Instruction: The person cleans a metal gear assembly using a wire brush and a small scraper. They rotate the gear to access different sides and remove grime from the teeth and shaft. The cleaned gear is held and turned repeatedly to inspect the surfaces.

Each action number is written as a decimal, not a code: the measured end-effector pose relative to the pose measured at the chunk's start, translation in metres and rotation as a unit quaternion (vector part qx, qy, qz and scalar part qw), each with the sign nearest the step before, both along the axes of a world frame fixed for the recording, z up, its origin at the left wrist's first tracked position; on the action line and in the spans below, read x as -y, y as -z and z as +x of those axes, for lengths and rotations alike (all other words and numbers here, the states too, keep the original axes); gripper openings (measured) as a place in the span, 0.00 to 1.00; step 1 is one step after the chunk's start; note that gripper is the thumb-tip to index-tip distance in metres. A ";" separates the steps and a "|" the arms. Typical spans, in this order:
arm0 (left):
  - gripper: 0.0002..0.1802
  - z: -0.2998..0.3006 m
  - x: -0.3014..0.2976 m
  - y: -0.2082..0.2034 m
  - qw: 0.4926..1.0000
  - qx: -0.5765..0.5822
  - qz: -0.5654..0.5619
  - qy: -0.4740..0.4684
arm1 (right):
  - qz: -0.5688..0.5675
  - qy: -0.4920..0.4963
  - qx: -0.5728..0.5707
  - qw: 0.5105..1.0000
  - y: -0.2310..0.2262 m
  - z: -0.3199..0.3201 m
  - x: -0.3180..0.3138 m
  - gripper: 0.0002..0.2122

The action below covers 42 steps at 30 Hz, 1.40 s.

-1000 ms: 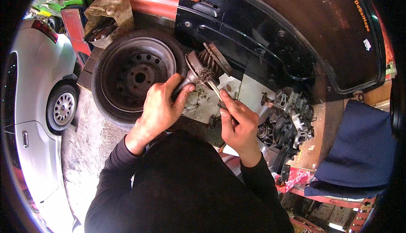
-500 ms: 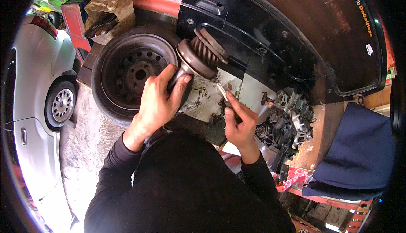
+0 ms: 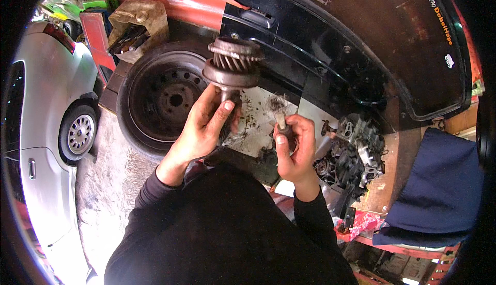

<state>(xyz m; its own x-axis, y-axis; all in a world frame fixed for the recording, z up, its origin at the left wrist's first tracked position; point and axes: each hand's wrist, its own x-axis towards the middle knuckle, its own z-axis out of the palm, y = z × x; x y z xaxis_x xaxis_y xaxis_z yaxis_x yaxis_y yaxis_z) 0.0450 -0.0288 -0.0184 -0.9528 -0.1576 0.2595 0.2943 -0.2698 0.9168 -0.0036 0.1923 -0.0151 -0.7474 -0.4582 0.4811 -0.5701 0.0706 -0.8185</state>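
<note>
My left hand (image 3: 204,125) grips the shaft of a greasy metal pinion gear (image 3: 232,65), held upright with its toothed head on top. My right hand (image 3: 295,148) holds a small dirty brush (image 3: 279,110) by its handle, bristles pointing up, a little to the right of the gear and apart from it. Both hands are raised over a stained pale sheet (image 3: 258,122) on the work surface.
A black wheel with tyre (image 3: 165,99) lies on the left. A silver car (image 3: 46,130) stands at the far left. A dark car body panel (image 3: 361,42) spans the top right. Greasy engine parts (image 3: 356,148) sit right, beside a blue cushion (image 3: 439,187).
My left hand has lifted the gear and turned it upright, teeth upward. My right hand has turned the brush so its bristles point up and has drawn away from the gear.
</note>
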 end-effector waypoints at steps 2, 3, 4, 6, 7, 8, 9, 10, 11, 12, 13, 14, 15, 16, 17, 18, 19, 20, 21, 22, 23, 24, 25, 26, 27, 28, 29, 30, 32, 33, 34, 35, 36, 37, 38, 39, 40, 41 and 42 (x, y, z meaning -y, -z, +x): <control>0.18 0.001 0.001 0.007 0.999 -0.039 -0.025 -0.027 | 0.025 0.009 -0.036 0.999 0.000 0.003 0.001 0.15; 0.19 0.001 0.001 0.007 0.997 -0.052 -0.025 -0.052 | 0.019 0.000 -0.053 0.998 -0.003 0.001 0.004 0.15; 0.20 0.001 -0.002 0.005 0.995 -0.063 -0.023 -0.075 | 0.015 -0.008 -0.069 0.998 -0.006 0.001 0.006 0.16; 0.20 0.005 -0.001 0.001 0.991 -0.082 -0.031 -0.104 | 0.040 -0.018 -0.104 0.994 -0.014 -0.001 0.009 0.18; 0.20 0.007 0.001 -0.002 0.988 -0.091 -0.036 -0.121 | 0.067 -0.022 -0.124 0.990 -0.021 -0.002 0.010 0.19; 0.19 0.008 0.004 -0.004 0.984 -0.088 -0.084 -0.132 | 0.091 -0.027 -0.138 0.986 -0.027 -0.002 0.013 0.20; 0.19 0.008 0.006 -0.003 0.984 -0.074 -0.097 -0.132 | 0.113 -0.032 -0.152 0.981 -0.033 -0.003 0.016 0.21; 0.18 0.008 0.007 -0.001 0.983 -0.060 -0.110 -0.130 | 0.133 -0.036 -0.158 0.978 -0.037 -0.001 0.020 0.21; 0.18 0.008 0.009 0.000 0.983 -0.047 -0.123 -0.130 | 0.153 -0.040 -0.164 0.974 -0.040 0.000 0.024 0.22; 0.18 0.008 0.008 -0.001 0.981 -0.052 -0.128 -0.135 | 0.173 -0.049 -0.166 0.970 -0.044 0.000 0.028 0.22; 0.18 0.008 0.009 -0.001 0.980 -0.052 -0.133 -0.136 | 0.161 -0.048 -0.166 0.972 -0.043 -0.001 0.028 0.23; 0.18 0.009 0.008 0.000 0.980 -0.050 -0.138 -0.135 | 0.149 -0.047 -0.166 0.974 -0.042 -0.002 0.028 0.23; 0.18 0.010 0.009 0.003 0.980 -0.042 -0.146 -0.130 | 0.136 -0.047 -0.166 0.976 -0.039 -0.003 0.027 0.23; 0.18 0.010 0.011 0.001 0.978 -0.047 -0.149 -0.136 | 0.148 -0.040 -0.169 0.974 -0.034 -0.006 0.020 0.23; 0.18 0.009 0.011 0.001 0.977 -0.051 -0.153 -0.140 | 0.159 -0.031 -0.171 0.972 -0.027 -0.007 0.010 0.23; 0.18 0.006 0.010 -0.002 0.974 -0.066 -0.154 -0.152 | 0.173 -0.037 -0.176 0.968 -0.026 -0.008 0.004 0.23; 0.18 0.005 0.008 -0.003 0.972 -0.079 -0.156 -0.159 | 0.186 -0.039 -0.177 0.966 -0.025 -0.007 0.001 0.23; 0.18 0.009 0.013 0.002 0.979 -0.026 -0.168 -0.116 | 0.108 -0.058 -0.223 0.967 -0.032 -0.003 0.014 0.24; 0.17 0.009 0.010 0.002 0.981 -0.028 -0.157 -0.108 | 0.132 -0.068 -0.211 0.966 -0.037 -0.002 0.021 0.24; 0.17 0.009 0.008 0.000 0.984 -0.032 -0.146 -0.102 | 0.156 -0.080 -0.202 0.964 -0.043 -0.003 0.028 0.24; 0.17 0.010 0.006 -0.003 0.986 -0.036 -0.135 -0.096 | 0.180 -0.091 -0.193 0.960 -0.045 -0.004 0.030 0.24; 0.15 0.011 0.002 -0.005 0.985 -0.050 -0.131 -0.101 | 0.159 -0.091 -0.172 0.968 -0.039 -0.003 0.026 0.24; 0.14 0.010 0.004 -0.002 0.981 -0.052 -0.159 -0.095 | 0.151 -0.082 -0.176 0.969 -0.032 -0.002 0.019 0.24; 0.14 0.008 0.004 -0.002 0.979 -0.048 -0.177 -0.090 | 0.146 -0.074 -0.178 0.970 -0.024 0.000 0.010 0.24; 0.14 0.005 0.004 -0.002 0.976 -0.044 -0.194 -0.085 | 0.146 -0.069 -0.176 0.971 -0.023 -0.002 0.004 0.24; 0.14 0.004 0.003 0.000 0.979 -0.040 -0.180 -0.087 | 0.144 -0.065 -0.172 0.972 -0.026 -0.002 0.003 0.24; 0.14 0.003 0.001 0.005 0.981 -0.036 -0.167 -0.088 | 0.140 -0.074 -0.165 0.974 -0.029 -0.001 0.009 0.23; 0.14 0.002 -0.001 0.008 0.984 -0.032 -0.153 -0.089 | 0.136 -0.082 -0.157 0.975 -0.033 0.001 0.018 0.23; 0.14 0.006 -0.002 0.004 0.987 -0.034 -0.136 -0.083 | 0.172 -0.111 -0.072 0.976 -0.054 0.007 0.027 0.21; 0.14 0.008 -0.004 0.003 0.988 -0.035 -0.128 -0.081 | 0.162 -0.104 -0.068 0.979 -0.049 0.008 0.022 0.21; 0.14 0.008 -0.003 0.001 0.985 -0.031 -0.155 -0.072 | 0.151 -0.096 -0.068 0.981 -0.042 0.008 0.013 0.21; 0.15 0.009 -0.003 0.001 0.981 -0.026 -0.180 -0.067 | 0.142 -0.094 -0.068 0.983 -0.034 0.007 0.004 0.20; 0.15 0.009 0.000 -0.001 0.978 -0.016 -0.198 -0.064 | 0.145 -0.073 -0.050 0.985 -0.028 0.006 -0.005 0.20; 0.15 0.009 0.000 0.002 0.980 -0.022 -0.184 -0.072 | 0.148 -0.052 -0.029 0.987 -0.024 0.007 -0.011 0.20; 0.16 0.006 0.000 0.007 0.982 -0.028 -0.170 -0.081 | 0.139 -0.049 -0.032 0.989 -0.022 0.005 -0.013 0.20; 0.16 0.005 0.001 0.010 0.983 -0.034 -0.156 -0.089 | 0.137 -0.058 -0.039 0.988 -0.021 0.005 -0.011 0.20; 0.17 0.007 0.003 0.011 0.989 0.000 -0.130 -0.065 | 0.133 -0.064 -0.046 0.988 -0.022 0.006 -0.006 0.20; 0.17 0.008 0.000 0.007 0.991 -0.007 -0.114 -0.064 | 0.131 -0.071 -0.053 0.987 -0.025 0.007 -0.002 0.20; 0.18 0.010 -0.003 0.000 0.993 -0.014 -0.098 -0.064 | 0.153 -0.077 -0.059 0.983 -0.033 0.009 0.006 0.20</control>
